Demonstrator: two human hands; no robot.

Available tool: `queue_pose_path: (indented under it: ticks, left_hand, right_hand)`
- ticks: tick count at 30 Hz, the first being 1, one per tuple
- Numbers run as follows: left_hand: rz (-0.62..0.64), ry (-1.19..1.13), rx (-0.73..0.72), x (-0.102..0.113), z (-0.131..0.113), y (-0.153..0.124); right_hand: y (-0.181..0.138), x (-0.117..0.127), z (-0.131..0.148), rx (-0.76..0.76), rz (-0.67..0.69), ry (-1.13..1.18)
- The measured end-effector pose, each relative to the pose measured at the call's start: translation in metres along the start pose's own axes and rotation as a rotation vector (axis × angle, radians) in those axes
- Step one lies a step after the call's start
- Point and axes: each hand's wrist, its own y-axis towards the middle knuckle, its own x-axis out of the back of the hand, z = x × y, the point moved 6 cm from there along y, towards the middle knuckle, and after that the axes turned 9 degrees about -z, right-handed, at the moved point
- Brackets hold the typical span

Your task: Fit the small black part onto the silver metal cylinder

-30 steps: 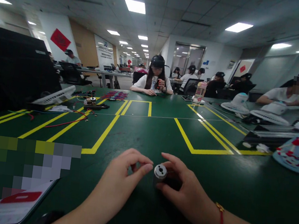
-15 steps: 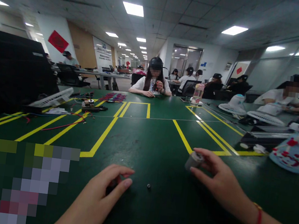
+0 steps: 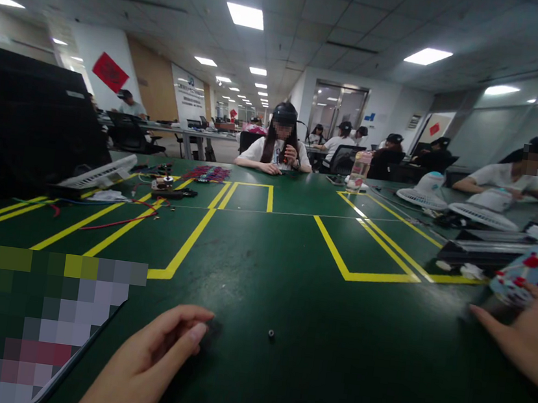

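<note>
Low at the left of centre, my left hand hovers near the tabletop with its fingers curled and the thumb tip close to the index fingertip. A dark smudge shows just beyond those tips, and I cannot make out whether anything is held. My right hand is at the right edge, smeared by motion. Between its thumb and fingers is a blurred grey metal cylinder, in front of a light blue patterned bag. A small dark ring-like part lies on the green table between both hands.
Yellow tape marks the table. Wires and small parts lie at the left beside a large black object. White fans and a bottle stand at the right. A person sits opposite. The lower left is pixelated.
My right hand has carried the grey cylinder right, from the tape corner to the blue bag. My left hand has drawn back a little left and down. The small ring-like part stays put.
</note>
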Motion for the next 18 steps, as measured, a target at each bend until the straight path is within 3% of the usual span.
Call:
queue_pose_path:
  ticks: [1, 3, 5, 7, 10, 12, 14, 16, 18]
  left_hand:
    - [-0.001, 0.007, -0.006, 0.000, 0.000, 0.000]
    - [-0.003, 0.024, -0.015, 0.000, -0.001, 0.000]
    - [0.010, 0.038, -0.021, -0.001, -0.002, 0.000]
    - [0.032, 0.051, -0.040, -0.004, -0.004, -0.001]
    - [0.062, 0.074, -0.091, -0.005, -0.006, -0.003]
    - [0.073, 0.087, -0.117, -0.005, -0.007, -0.004]
    - [0.081, 0.094, -0.129, -0.006, -0.007, -0.004]
    - [0.065, 0.087, -0.135, -0.006, -0.009, -0.004]
    - [0.035, 0.073, -0.128, -0.006, -0.010, -0.004]
  right_hand:
    - [-0.005, 0.008, 0.027, 0.091, -0.066, -0.053]
    - [-0.021, 0.016, 0.095, 0.264, -0.040, 0.002]
    - [-0.048, 0.015, 0.175, 0.415, 0.261, 0.328]
    - [-0.079, 0.014, 0.248, 0.449, 0.605, 0.595]
    - [-0.106, 0.018, 0.322, 0.510, 0.768, 0.735]
    - [-0.109, 0.018, 0.339, 0.534, 0.777, 0.751]
    - [-0.098, 0.017, 0.327, 0.508, 0.748, 0.746]
    - [-0.073, 0.016, 0.286, 0.452, 0.631, 0.675]
    - [-0.040, 0.017, 0.222, 0.385, 0.424, 0.490]
